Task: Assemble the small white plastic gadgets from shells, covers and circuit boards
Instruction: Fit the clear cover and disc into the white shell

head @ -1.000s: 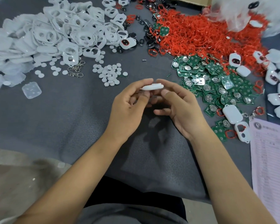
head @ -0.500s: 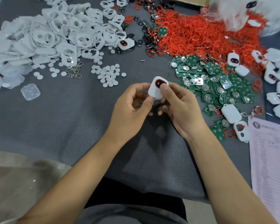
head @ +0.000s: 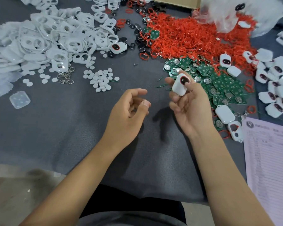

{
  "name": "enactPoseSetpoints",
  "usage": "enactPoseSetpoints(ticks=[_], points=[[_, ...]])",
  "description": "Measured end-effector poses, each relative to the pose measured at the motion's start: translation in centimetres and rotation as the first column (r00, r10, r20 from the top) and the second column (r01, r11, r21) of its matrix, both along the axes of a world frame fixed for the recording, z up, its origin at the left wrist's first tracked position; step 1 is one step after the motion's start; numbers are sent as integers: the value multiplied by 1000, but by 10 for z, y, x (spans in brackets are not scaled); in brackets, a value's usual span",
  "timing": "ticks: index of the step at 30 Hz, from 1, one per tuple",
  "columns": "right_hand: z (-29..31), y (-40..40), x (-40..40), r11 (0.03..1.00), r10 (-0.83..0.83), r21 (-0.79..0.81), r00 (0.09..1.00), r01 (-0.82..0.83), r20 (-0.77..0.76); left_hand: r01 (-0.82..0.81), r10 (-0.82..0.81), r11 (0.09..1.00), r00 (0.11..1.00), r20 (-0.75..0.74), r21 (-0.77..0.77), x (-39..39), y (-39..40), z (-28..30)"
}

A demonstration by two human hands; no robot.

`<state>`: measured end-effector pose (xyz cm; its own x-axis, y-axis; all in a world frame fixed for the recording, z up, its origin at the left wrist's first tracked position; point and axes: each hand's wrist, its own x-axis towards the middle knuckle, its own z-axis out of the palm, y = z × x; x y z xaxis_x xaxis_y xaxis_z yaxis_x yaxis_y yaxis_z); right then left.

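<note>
My right hand [head: 190, 105] pinches an assembled white gadget [head: 180, 86] with a black, red-ringed window facing up, held above the grey mat near the green circuit boards [head: 219, 82]. My left hand [head: 129, 110] hovers to its left with fingers loosely curled and nothing in it. White covers [head: 59, 41] are heaped at the back left. Several finished gadgets [head: 274, 79] lie at the right edge.
Red rings [head: 194, 35] are piled at the back centre under a clear plastic bag [head: 245, 12]. Small white discs [head: 101, 80] and metal clasps [head: 65, 77] lie left of centre. A pink paper form [head: 271, 160] covers the right front. A clear square lid [head: 20, 99] sits far left.
Both hands held the gadget together before. Now my left hand has let go and drawn back, while my right hand has carried the gadget to the right, towards the circuit boards.
</note>
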<state>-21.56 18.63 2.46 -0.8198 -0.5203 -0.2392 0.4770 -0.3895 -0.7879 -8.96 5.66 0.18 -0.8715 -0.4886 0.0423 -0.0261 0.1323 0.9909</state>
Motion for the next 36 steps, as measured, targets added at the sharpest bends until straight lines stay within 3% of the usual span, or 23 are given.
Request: enactPoseSetpoints(ticks=[5,11,14,21,29,36], points=[[0,-9,12,977,139,166,990,-136,-7,-15,15,1000,1000,-9,2,0,0,0],[1,-13,21,972,232,9,968,-233,99,-15,14,1000,1000,-18,-15,0,0,-2],[-1,-16,22,970,240,6,961,-243,137,-55,56,998,998,-39,17,-1,-1,-2],[-7,-21,28,951,282,117,958,-285,47,-51,51,998,999,-18,25,-2,0,3],[-5,-14,29,898,435,78,901,-433,2,-38,42,998,996,-80,43,-6,0,7],[-7,-16,32,862,498,122,867,-493,-23,-118,116,992,992,46,45,-12,-1,5]])
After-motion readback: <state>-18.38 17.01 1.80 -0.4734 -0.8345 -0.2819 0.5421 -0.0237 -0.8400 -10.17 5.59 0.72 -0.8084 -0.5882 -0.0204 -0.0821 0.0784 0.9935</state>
